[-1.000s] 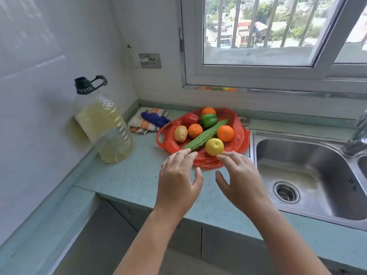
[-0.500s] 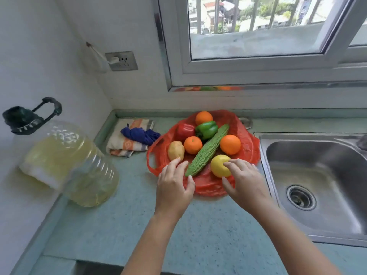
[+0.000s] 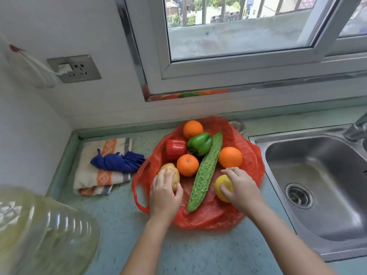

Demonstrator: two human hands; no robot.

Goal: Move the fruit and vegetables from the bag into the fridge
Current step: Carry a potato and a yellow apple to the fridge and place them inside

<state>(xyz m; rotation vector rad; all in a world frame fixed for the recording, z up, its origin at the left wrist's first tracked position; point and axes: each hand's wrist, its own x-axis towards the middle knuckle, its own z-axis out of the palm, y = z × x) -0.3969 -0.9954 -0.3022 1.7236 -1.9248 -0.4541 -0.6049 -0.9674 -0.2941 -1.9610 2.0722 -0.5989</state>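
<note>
A red plastic bag (image 3: 252,165) lies spread flat on the counter with produce on it. My left hand (image 3: 163,193) is wrapped over a potato (image 3: 172,172) at the bag's left side. My right hand (image 3: 241,188) is closed around a yellow fruit (image 3: 222,185) at the right. Between them lies a long green bitter gourd (image 3: 206,171). Behind are three oranges (image 3: 187,164) (image 3: 230,156) (image 3: 193,129), a red pepper (image 3: 175,148) and a green pepper (image 3: 200,143). No fridge is in sight.
A steel sink (image 3: 317,185) sits right of the bag, its tap (image 3: 357,128) at the far right edge. Folded towels with a blue cloth (image 3: 117,162) lie to the left. A large oil jug (image 3: 39,231) stands at the near left. Wall and window sill close the back.
Both hands moved forward onto the bag: the left closed over the potato, the right around the yellow fruit. The view came closer and tilted down.
</note>
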